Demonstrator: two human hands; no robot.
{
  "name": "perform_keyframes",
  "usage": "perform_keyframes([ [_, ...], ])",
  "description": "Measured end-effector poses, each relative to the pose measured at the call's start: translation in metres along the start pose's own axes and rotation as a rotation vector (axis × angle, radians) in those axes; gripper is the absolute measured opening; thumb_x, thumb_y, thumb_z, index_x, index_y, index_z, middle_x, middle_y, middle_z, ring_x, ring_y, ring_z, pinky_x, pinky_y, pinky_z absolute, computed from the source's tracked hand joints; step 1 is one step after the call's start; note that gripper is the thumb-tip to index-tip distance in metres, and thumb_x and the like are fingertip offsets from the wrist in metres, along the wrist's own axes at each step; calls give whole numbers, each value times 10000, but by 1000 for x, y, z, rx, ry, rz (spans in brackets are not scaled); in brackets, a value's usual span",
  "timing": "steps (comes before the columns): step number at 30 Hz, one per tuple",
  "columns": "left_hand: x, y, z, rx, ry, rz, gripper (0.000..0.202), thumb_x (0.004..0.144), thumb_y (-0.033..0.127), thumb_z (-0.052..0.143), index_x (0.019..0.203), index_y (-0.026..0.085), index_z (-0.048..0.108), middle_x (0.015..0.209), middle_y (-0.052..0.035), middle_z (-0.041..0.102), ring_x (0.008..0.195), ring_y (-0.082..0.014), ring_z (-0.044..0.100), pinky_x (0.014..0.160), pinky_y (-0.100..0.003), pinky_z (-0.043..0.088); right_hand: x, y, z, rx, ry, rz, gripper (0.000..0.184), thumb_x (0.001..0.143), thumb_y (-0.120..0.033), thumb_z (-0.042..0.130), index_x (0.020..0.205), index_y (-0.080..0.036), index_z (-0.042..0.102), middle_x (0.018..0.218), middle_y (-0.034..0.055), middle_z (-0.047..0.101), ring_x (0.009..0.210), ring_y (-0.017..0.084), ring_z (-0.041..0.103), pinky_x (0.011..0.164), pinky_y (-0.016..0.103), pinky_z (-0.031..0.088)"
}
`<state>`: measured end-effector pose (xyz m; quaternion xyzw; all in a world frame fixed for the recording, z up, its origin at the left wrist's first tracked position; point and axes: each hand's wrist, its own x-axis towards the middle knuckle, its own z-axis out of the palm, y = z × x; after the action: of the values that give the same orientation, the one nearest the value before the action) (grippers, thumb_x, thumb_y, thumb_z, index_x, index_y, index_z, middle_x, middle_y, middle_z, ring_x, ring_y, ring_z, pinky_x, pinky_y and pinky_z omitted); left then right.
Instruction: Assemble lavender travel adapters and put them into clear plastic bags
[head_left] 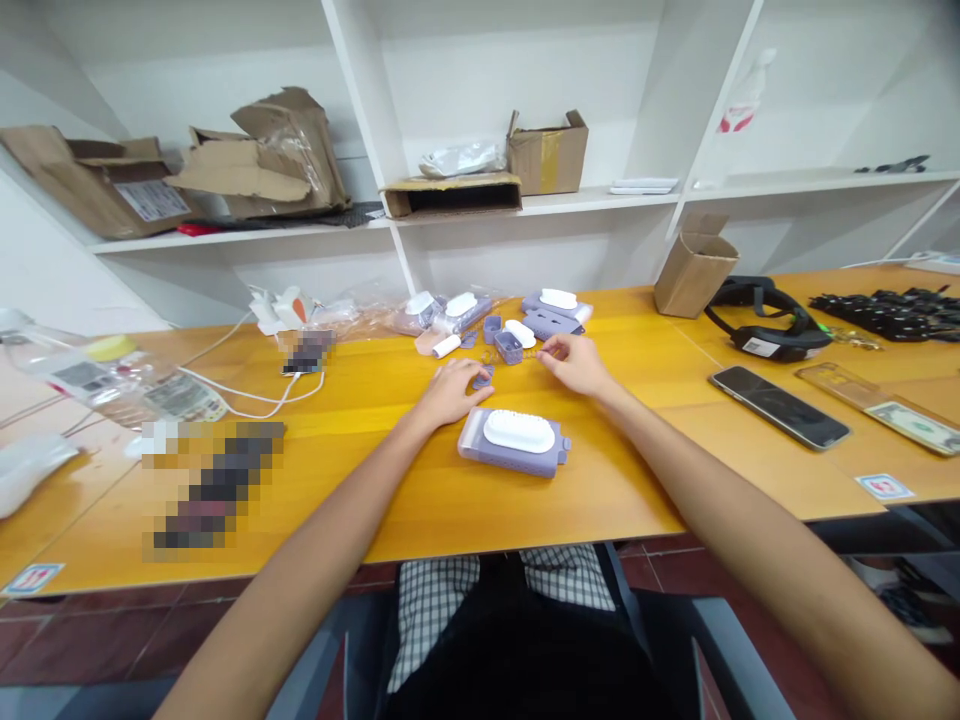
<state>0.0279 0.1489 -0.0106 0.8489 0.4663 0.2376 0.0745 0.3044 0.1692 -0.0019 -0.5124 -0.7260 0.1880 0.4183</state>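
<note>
My left hand (451,391) rests on the table, thumb and fingers closed about a small flat purple plastic piece (484,377). Opposite it, my right hand (576,366) pinches what looks like a thin metal spring (529,353); its fingertips partly cover it. Between and just beyond the hands are a small open purple box (508,347), a smaller purple cup (492,328) and a white oval piece (520,333). Nearer to me lies a purple plastic case with a white bristled oval brush head (519,432) on top.
Similar purple-and-white units (461,308) and another pair (556,303) lie at the back, beside a white cylinder (447,346). A phone (780,406) and black headset (765,320) are to the right. White cables (262,408) and a yellow-capped bottle (112,350) are left.
</note>
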Motion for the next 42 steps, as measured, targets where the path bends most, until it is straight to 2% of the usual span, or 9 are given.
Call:
perform_keyframes([
  [5,1,-1,1,-196,17,51,310,807,98,563,1074,208,676,1164,-65,758,1098,-238,712,1044,-425,561,4,-6,-12,462,52,73,340,816,-532,729,901,-211,656,760,8,676,570,144,589,547,286,503],
  [8,1,1,3,-257,26,96,311,816,125,599,1106,203,680,1250,-81,731,1180,-244,695,1093,-424,548,2,-15,-13,449,102,24,378,815,-573,746,881,-213,651,733,-4,645,565,129,555,542,273,487],
  [12,0,5,4,-230,17,3,428,876,287,712,1290,196,652,1381,-122,701,1300,-302,661,1169,-488,497,-3,-25,-8,386,133,-87,377,863,-575,720,907,-207,652,803,23,675,648,146,592,610,289,514],
  [17,-1,7,7,-333,-25,6,427,914,233,703,1334,213,626,1249,-103,780,1214,-271,724,1148,-476,505,-11,-32,9,428,136,-110,393,908,-603,666,978,-216,652,854,35,690,679,155,615,583,273,484],
  [23,1,7,10,-337,55,62,511,863,180,738,1359,212,619,1178,-88,775,1130,-258,732,1053,-425,545,-17,-30,19,351,35,-187,301,910,-479,712,1035,-209,671,954,56,732,718,168,649,661,308,527],
  [28,3,9,13,-403,97,34,486,822,203,791,1291,199,663,1110,-70,742,927,-207,730,900,-362,589,-18,-16,31,310,-246,-268,271,862,-421,749,1009,-195,742,935,72,778,780,203,693,770,358,555],
  [34,4,2,16,-832,48,-201,577,687,217,925,1200,156,668,1133,-92,737,882,-177,742,861,-358,624,-13,-5,35,435,-336,-117,328,740,-462,846,922,-200,774,873,66,783,766,213,704,730,359,571],
  [37,4,2,13,-903,5,-266,592,628,231,970,1146,145,697,1136,-102,753,908,-199,749,883,-398,634,-12,-4,34,508,-277,-11,353,698,-472,872,897,-207,751,841,60,769,728,209,694,664,354,585],
  [42,5,5,12,-888,-49,-321,651,646,203,950,1247,114,715,972,-88,794,858,-209,758,915,-420,622,-12,-9,35,547,-221,52,359,698,-486,882,884,-217,734,731,25,727,648,184,653,598,333,580],
])
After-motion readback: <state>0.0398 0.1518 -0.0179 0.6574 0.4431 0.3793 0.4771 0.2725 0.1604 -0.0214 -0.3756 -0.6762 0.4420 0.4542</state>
